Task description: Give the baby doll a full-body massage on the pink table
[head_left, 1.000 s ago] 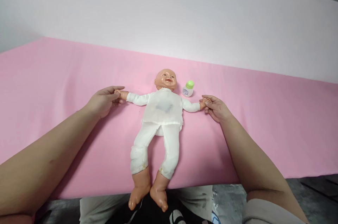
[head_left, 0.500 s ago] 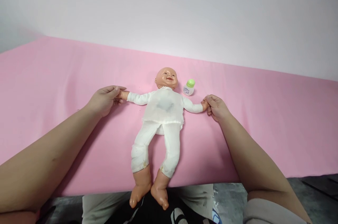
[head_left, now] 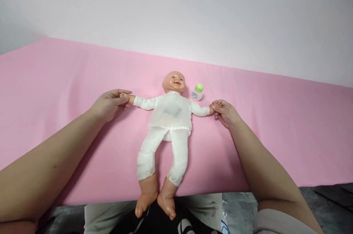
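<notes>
A baby doll [head_left: 170, 111] with a white cloth body lies on its back, its arms stretched out to both sides and its bare feet at the table's front edge. My left hand [head_left: 109, 104] is closed on the doll's hand at the left, thumb on top. At the right, my right hand [head_left: 226, 112] pinches the doll's other hand between thumb and fingers. Just beside the doll's head, on the right, stands a small clear bottle [head_left: 196, 94] with a green cap; neither hand touches it.
Pink cloth [head_left: 289, 127] covers the table. A pale wall or panel [head_left: 176, 13] rises behind it. My legs are under the front edge, and grey floor [head_left: 237, 208] shows below.
My right thumb has shifted slightly on the doll's hand, which shows more of its fingers. The doll, the bottle and my left hand are almost unchanged.
</notes>
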